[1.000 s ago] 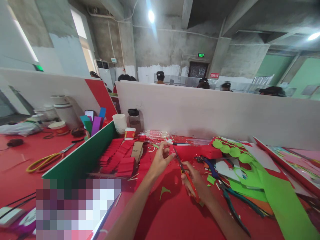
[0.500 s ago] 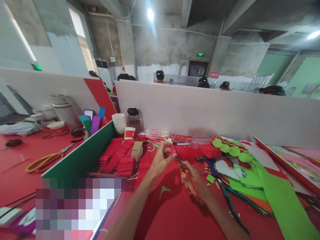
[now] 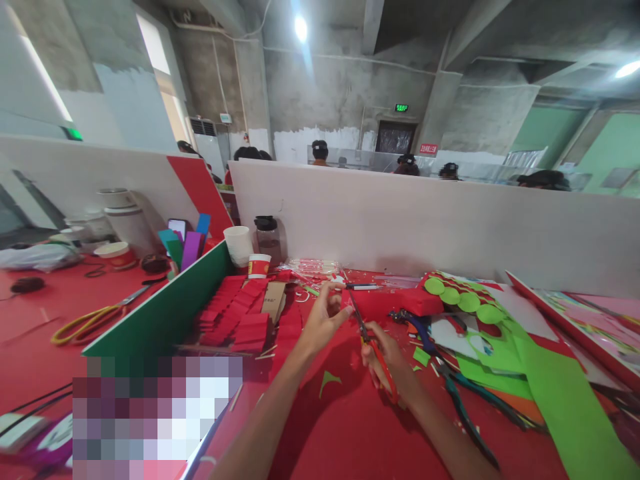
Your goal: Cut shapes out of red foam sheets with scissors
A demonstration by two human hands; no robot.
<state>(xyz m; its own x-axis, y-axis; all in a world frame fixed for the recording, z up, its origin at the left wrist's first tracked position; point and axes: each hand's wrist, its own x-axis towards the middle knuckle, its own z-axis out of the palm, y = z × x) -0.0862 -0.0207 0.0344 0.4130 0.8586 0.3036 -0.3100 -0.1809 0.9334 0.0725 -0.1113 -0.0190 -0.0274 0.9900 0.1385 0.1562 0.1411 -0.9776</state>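
Note:
My right hand is wrapped round the red-orange handles of a pair of scissors. The blades point up and left, their tips close to the fingertips of my left hand. Thumb and fingers of my left hand are bent toward each other; whatever they pinch is too small to make out against the red table. A green paper scrap lies below my hands. Just beyond them is a pen, with a red roll to the right.
Red paper pieces and a green divider stand left. Pliers, green sheets and green discs lie right. Cups and a bottle are by the white partition. People's heads show beyond.

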